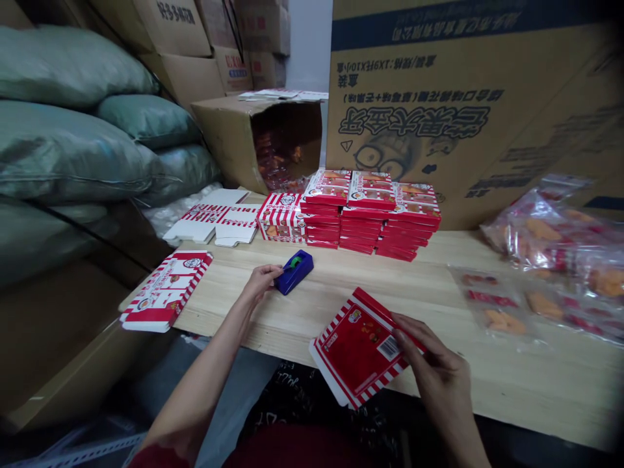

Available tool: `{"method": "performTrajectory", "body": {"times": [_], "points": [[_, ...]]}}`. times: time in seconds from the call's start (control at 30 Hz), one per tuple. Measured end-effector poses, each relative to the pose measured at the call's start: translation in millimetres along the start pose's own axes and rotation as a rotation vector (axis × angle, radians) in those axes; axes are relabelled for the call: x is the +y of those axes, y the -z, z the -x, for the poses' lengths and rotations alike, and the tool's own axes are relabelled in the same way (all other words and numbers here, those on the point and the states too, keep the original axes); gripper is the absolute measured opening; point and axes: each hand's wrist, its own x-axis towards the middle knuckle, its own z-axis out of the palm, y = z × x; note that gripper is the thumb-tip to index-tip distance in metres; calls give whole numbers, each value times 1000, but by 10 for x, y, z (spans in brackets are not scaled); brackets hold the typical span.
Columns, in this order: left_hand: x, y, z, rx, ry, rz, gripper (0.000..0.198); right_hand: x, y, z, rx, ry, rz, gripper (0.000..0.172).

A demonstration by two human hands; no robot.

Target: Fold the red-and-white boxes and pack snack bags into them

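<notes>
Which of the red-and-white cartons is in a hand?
The mostly red carton with its barcode showing, held in the right hand. The others sit in the rear stack or the flat piles, neither hand touching them.

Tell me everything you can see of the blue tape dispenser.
The tape dispenser is dark blue and looks like plastic, with an elongated body and a green part, apparently the roll or its core, in its top. It sits on the wooden table, angled, in front of the stacked boxes. The left hand's fingertips are at its left end; exact contact is unclear.
</notes>
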Motion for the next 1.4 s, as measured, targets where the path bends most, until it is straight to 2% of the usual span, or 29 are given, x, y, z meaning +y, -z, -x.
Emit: {"method": "performTrajectory", "body": {"times": [0.13, 0.27, 0.37, 0.43, 0.5, 0.57, 0.67, 0.73, 0.77, 0.83, 0.9, 0.93, 1.07, 1.17, 1.3, 1.37, 1.4], "points": [[-121, -22, 129, 59, -34, 114, 45, 59, -78, -16, -21, -96, -69, 23], [-338, -35, 276, 146, -85, 115, 38, 108, -127, -6, 1, -163, -73, 26], [-440, 1, 359, 233, -134, 49, 31, 36, -165, -16, 68, -106, -42, 26], [-405, 5, 419, 286, -168, 9, 27, -56, -189, -35, 129, 11, 10, 23], [-255, -72, 538, 300, -199, -8, 25, -150, -214, -57, 172, 154, 99, 23], [8, -264, 769, 243, -235, 8, 27, -215, -244, -74, 176, 289, 194, 28], [504, -710, 1290, 53, -300, 127, 26, -240, -300, -65, 100, 432, 281, 39], [783, -1011, 1612, -75, -286, 236, 23, -228, -334, -30, 31, 461, 316, 45], [879, -1136, 1726, -119, -267, 295, 29, -220, -347, -8, 7, 460, 332, 47], [966, -1312, 1836, -179, -208, 398, 60, -207, -357, 36, -16, 451, 361, 51], [941, -1391, 1821, -215, -143, 452, 88, -199, -348, 68, -22, 460, 370, 55], [905, -1405, 1789, -229, -114, 461, 95, -197, -338, 78, -23, 471, 366, 57], [770, -1371, 1662, -273, -45, 388, 98, -220, -300, 98, -46, 468, 337, 60], [730, -1299, 1597, -223, -149, 202, 86, -292, -311, 113, -30, 431, 279, 58], [719, -1172, 1485, -101, -441, -127, 49, -421, -331, 104, 46, 293, 111, 43], [713, -1115, 1430, -98, -545, -186, 33, -456, -292, 65, 103, 178, 43, 38], [706, -1092, 1407, -136, -555, -182, 28, -458, -257, 37, 93, 125, 29, 39]]}}
